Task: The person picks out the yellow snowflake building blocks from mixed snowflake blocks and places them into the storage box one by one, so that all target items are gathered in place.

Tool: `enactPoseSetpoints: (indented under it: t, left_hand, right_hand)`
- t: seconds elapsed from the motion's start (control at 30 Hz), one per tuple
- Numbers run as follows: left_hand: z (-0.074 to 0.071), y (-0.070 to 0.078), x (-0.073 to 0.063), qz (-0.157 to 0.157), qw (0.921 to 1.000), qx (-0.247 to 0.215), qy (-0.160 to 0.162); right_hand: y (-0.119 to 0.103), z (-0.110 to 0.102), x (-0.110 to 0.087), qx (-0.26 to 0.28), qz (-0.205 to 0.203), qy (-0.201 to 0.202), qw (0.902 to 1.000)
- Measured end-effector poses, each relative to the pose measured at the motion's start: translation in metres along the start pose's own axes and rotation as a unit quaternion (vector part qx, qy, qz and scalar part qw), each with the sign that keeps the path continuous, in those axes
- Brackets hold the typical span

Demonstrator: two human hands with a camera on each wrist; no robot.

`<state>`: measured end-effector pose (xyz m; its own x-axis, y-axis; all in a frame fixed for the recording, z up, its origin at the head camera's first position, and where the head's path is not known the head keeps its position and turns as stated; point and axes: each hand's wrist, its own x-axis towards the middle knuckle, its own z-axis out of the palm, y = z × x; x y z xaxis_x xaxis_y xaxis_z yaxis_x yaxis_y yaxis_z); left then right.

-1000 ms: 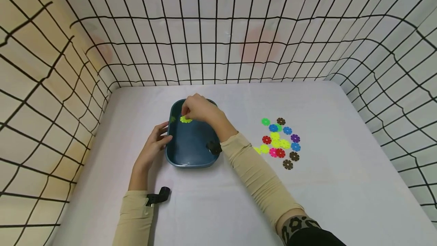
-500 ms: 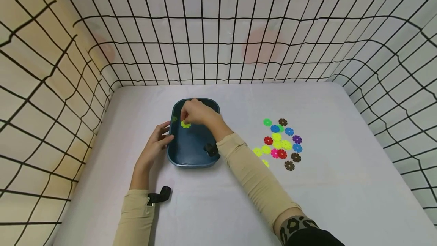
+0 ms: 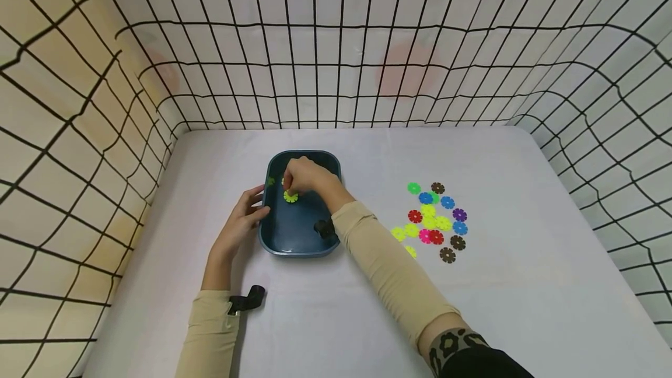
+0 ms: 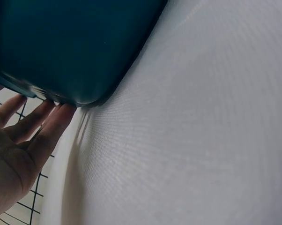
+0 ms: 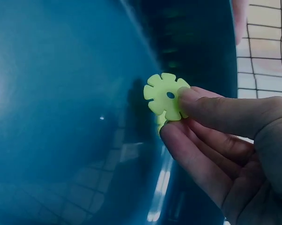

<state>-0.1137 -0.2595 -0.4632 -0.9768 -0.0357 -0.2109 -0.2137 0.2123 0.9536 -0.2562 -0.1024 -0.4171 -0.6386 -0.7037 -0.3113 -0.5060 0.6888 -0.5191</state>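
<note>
My right hand (image 3: 307, 177) is over the back-left part of a dark blue tray (image 3: 294, 238), pinching a yellow-green notched disc (image 5: 156, 99) between thumb and fingers. In the right wrist view the disc has a small centre hole, and a second yellow piece (image 5: 161, 123) shows just behind it, mostly hidden by the fingers. Outside the tray's left side is my left hand (image 3: 238, 223), its thumb tip at the rim. The left wrist view shows its extended fingers (image 4: 49, 133) touching the tray's outer wall.
Right of the tray, several notched discs lie scattered on the white tabletop (image 3: 336, 319): yellow (image 3: 443, 223), red (image 3: 415, 216), blue (image 3: 447, 202), brown (image 3: 448, 255), green, pink and purple (image 3: 459, 214). My right forearm (image 3: 394, 267) passes in front of them. Black wire mesh (image 3: 343, 63) encloses the back and sides.
My right hand has shifted a little toward me inside the tray with the yellow-green disc. The left hand stays at the tray's side, and the view has turned slightly.
</note>
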Motion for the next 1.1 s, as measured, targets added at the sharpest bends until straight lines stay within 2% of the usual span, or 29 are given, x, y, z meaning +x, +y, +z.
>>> enactPoseSetpoints:
  t: [0.27,0.53,0.83,1.1]
  left_hand:
    - [0.002,-0.001,0.003,0.005,1.0,0.006,0.003]
    - [0.005,-0.002,0.004,0.009,0.9999,0.009,-0.001]
    - [0.005,-0.002,0.004,0.004,1.0,0.007,0.0]
    - [0.0,-0.002,0.003,0.003,1.0,0.006,0.005]
  right_hand:
    - [0.008,0.009,0.008,0.022,0.022,0.006,0.9995]
    - [0.012,0.015,0.012,0.037,0.038,0.036,0.998]
    - [0.009,0.016,0.014,0.031,0.048,0.044,0.9974]
    - [0.005,0.009,0.011,0.024,0.049,0.05,0.9973]
